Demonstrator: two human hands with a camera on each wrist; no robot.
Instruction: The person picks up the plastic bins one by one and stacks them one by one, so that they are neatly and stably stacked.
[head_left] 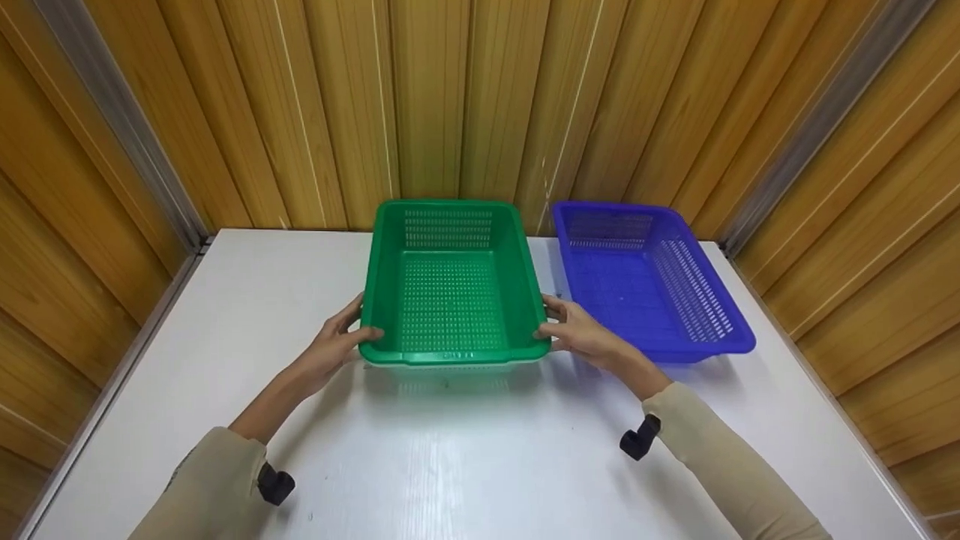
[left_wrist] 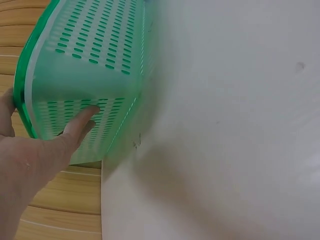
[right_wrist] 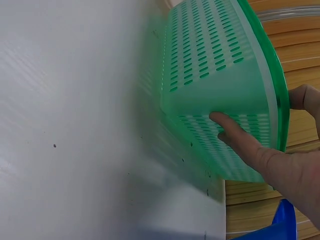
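Green basket (head_left: 450,300): perforated plastic, rectangular, held at the middle of the white table (head_left: 225,300), near edge raised just off the surface with its reflection below; open side up, nothing inside.
Left hand (head_left: 330,349): grasps the basket's near left corner, thumb hooked over the rim, fingers (left_wrist: 80,122) pressed against the slotted outer wall.
Right hand (head_left: 581,334): grasps the near right corner the same way, thumb on the rim, fingers (right_wrist: 235,132) spread on the slotted side wall.
Blue basket (head_left: 652,277): same perforated shape, rests on the table just right of the green one, close beside the right hand, not touching the green basket as far as can be told.
Sleeves: beige, on both forearms.
Surroundings: wooden panel walls on three sides of the table.
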